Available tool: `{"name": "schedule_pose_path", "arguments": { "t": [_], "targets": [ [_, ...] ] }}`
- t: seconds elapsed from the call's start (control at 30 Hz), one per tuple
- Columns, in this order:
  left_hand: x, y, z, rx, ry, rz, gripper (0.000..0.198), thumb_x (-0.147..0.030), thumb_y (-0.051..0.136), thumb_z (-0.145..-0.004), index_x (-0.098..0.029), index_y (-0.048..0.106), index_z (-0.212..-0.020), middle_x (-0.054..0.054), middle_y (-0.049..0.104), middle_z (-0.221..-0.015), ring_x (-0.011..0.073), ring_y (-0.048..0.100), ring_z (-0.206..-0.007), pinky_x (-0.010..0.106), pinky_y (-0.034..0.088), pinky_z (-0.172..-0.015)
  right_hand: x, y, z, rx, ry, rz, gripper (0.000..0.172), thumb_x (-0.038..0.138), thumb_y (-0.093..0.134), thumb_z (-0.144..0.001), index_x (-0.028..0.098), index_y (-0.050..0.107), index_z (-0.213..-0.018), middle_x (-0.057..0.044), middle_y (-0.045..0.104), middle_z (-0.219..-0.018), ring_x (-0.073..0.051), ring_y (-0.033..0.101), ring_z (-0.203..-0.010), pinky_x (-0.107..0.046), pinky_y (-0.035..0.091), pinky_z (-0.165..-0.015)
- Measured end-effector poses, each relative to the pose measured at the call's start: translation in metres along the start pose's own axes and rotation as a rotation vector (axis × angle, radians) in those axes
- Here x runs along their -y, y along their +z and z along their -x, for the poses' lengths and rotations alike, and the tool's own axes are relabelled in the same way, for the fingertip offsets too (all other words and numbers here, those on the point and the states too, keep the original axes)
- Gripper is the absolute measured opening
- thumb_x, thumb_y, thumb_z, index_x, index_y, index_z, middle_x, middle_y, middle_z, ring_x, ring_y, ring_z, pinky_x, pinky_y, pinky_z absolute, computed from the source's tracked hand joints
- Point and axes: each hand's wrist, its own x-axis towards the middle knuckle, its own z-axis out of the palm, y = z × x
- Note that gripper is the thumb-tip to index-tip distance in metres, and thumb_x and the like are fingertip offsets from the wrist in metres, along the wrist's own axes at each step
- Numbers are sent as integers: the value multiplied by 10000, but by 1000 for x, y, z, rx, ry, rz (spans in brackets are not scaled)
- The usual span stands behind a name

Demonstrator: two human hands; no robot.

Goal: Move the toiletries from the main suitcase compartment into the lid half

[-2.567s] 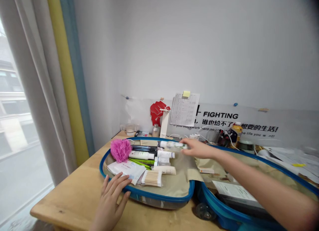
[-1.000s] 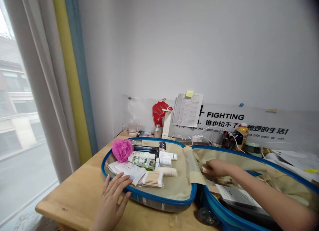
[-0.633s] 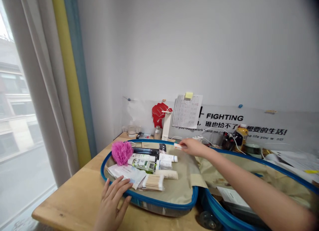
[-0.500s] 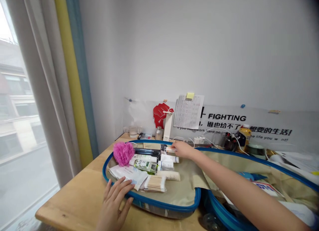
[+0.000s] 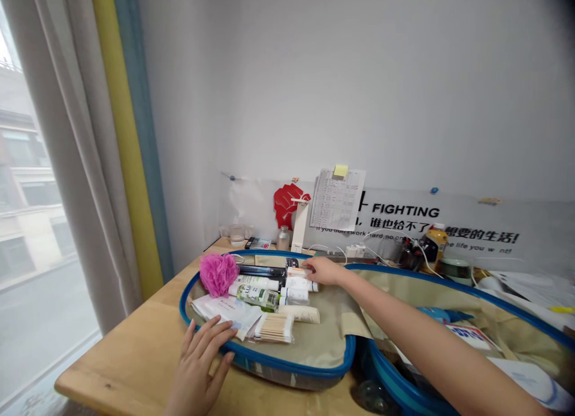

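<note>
Right hand was down in the right half of the suitcase a second ago. Now it's over the left half, grip pinched on a small box that sits against the tubes near the far edge, so the box has joined that row. Left hand hasn't budged: grip spread flat on the near rim, fingertips touching a paper packet.
</note>
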Motion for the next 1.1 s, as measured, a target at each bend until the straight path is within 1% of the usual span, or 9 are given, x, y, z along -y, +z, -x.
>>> {"name": "schedule_pose_path", "arguments": {
  "t": [0.1,0.27,0.4,0.47,0.63,0.8,0.97,1.03,1.1],
  "targets": [
    [0,-1,-1,0,9,-6,256,-239,524,-956,-266,629,-1188,-4,777,-1146,183,678,-1158,308,87,-1269,4,5,-3,-4,75,-65,377,429,631,-976,184,619,-1262,-87,633,-1263,-215,635,-1091,-445,562,-944],
    [1,2,3,5,11,-16,268,-242,526,-957,-271,627,-1204,-1,776,-1163,189,682,-1162,321,81,-1272,10,10,-16,-24,211,-163,366,447,615,-983,184,630,-1238,-80,638,-1251,-213,639,-1074,-427,569,-926],
    [3,5,6,4,4,-14,269,-247,534,-955,-277,638,-1201,2,774,-1170,196,680,-1169,345,89,-1275,11,9,-19,-8,264,-185,371,449,617,-983,177,627,-1234,-77,648,-1215,-198,650,-1026,-404,582,-883],
    [3,6,7,3,3,-10,268,-250,543,-951,-272,643,-1199,4,772,-1174,193,677,-1177,340,88,-1276,12,9,-19,-15,261,-160,369,445,617,-984,179,625,-1240,-81,645,-1225,-196,648,-1032,-407,581,-889],
    [2,6,6,-4,4,-14,266,-249,545,-952,-281,649,-1195,-1,773,-1168,190,675,-1182,340,96,-1276,18,8,-13,-76,221,-25,386,440,620,-981,185,614,-1270,-96,622,-1291,-220,628,-1114,-454,557,-957],
    [1,4,4,-13,4,-9,265,-250,546,-947,-270,647,-1191,3,773,-1168,186,674,-1179,325,100,-1275,25,7,-6,-85,159,73,380,437,618,-983,189,616,-1270,-95,621,-1296,-218,628,-1115,-456,555,-962],
    [2,5,5,-30,15,-21,263,-250,547,-945,-275,653,-1185,3,776,-1165,185,681,-1169,326,135,-1267,35,7,-2,-87,112,104,359,428,617,-985,193,625,-1255,-93,622,-1296,-214,629,-1111,-452,554,-964],
    [3,6,7,-24,7,-23,269,-254,540,-950,-278,650,-1194,6,777,-1165,194,688,-1158,349,157,-1265,34,0,-1,-102,117,98,374,426,623,-981,191,617,-1272,-95,617,-1305,-220,626,-1121,-459,553,-967],
    [3,7,8,-17,3,-23,274,-259,538,-953,-283,649,-1203,8,778,-1167,201,692,-1151,368,173,-1263,23,-15,4,-132,138,83,393,432,619,-982,195,605,-1295,-99,607,-1325,-227,619,-1141,-468,547,-979]
  ]
}}
